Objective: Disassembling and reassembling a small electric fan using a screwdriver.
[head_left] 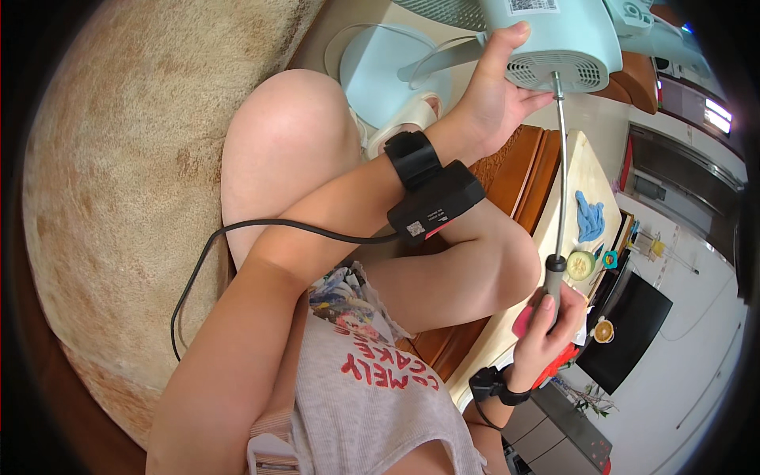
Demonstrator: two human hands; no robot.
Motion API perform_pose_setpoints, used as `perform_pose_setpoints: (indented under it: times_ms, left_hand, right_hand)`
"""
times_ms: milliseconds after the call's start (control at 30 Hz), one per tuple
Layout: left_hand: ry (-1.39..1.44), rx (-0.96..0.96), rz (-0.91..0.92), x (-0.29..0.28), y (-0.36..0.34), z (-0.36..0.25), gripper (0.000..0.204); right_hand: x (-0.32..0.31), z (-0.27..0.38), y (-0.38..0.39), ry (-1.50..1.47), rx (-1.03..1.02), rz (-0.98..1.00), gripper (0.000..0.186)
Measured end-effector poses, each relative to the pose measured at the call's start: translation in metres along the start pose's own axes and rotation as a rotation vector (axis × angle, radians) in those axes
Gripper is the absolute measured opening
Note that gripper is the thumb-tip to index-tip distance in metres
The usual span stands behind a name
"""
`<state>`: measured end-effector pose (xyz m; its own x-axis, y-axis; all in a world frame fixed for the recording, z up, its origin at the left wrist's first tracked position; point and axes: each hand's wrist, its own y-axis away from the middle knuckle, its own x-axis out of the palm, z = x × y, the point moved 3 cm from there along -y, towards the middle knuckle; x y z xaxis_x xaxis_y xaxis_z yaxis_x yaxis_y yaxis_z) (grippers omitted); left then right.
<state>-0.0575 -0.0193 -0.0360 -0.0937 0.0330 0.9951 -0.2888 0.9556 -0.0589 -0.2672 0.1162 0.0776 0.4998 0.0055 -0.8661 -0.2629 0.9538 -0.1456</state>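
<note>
The left hand point(495, 107) is set around the near edge of a pale-blue, rounded plastic fan housing point(571, 39), thumb laid up its side and fingers spread beneath its vented end. Further right, the grey-and-black handle of a long, thin-shafted metal screwdriver point(564, 170) is gripped in the curled fingers of the right hand point(548, 331). The shaft is pointed away from the right hand toward the vents, its tip nearer the left hand; whether a screw is met cannot be made out. The left forearm is stretched diagonally across the legs; the right is held lower.
</note>
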Motion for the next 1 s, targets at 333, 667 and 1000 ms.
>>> perform_pose_setpoints:
  times_ms: [333, 667, 1000]
  left_hand:
    - [0.079, -0.091, 0.011, 0.003, -0.001, -0.003, 0.071]
    - [0.046, -0.067, -0.012, 0.009, -0.005, 0.000, 0.069]
    - [-0.145, -0.169, 0.011, 0.002, 0.005, 0.008, 0.090]
  right_hand:
    - [0.019, -0.026, 0.019, -1.693, 0.814, 0.237, 0.048]
    - [0.009, 0.010, 0.005, 0.157, -0.283, -0.070, 0.031]
    - [-0.040, -0.058, 0.054, -0.344, 0.286, -0.084, 0.039]
